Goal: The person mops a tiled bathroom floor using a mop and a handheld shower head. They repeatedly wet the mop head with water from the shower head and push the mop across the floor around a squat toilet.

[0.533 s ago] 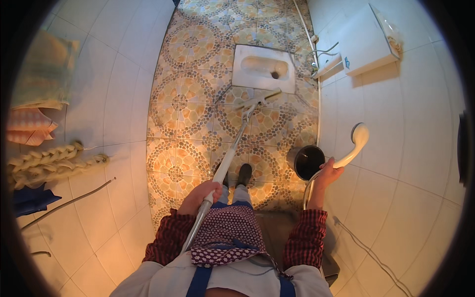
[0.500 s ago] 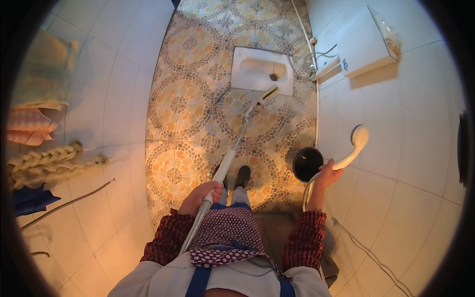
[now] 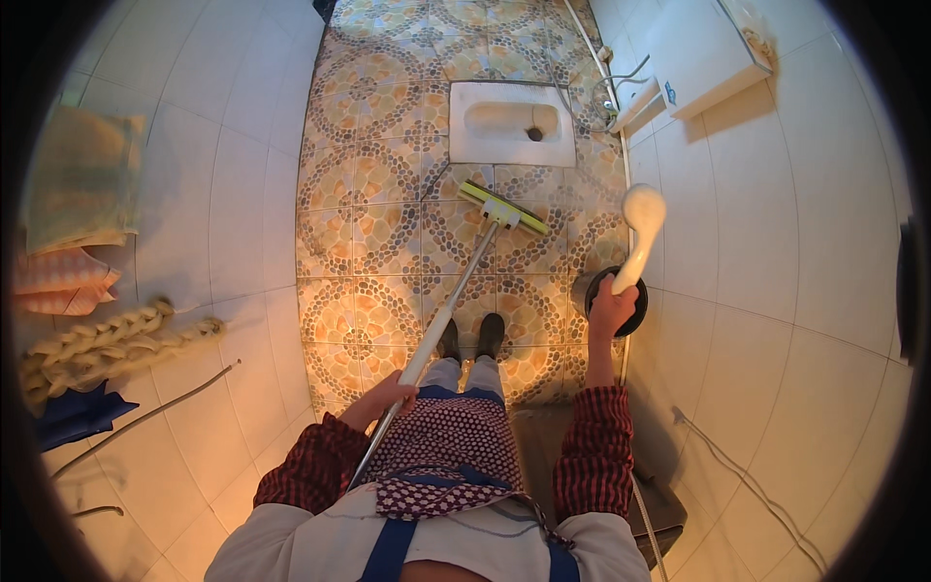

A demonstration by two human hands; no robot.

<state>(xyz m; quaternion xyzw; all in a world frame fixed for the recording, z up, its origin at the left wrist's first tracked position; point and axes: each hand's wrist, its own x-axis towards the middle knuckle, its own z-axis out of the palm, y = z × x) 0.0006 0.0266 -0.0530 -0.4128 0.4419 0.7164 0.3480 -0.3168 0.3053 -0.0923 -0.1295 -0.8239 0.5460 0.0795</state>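
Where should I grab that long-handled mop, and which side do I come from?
Probably by the white sleeve, which looks thicker than the metal pole beyond it, with the hand coming from the person's left. The mop slants from its wide green-and-white head back to the person's left side, where the left hand holds it.

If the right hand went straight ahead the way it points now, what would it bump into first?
Holding the shower head, the right hand would probably meet the white wall-mounted box first, though depth is unclear and it might brush the tiled wall beforehand.
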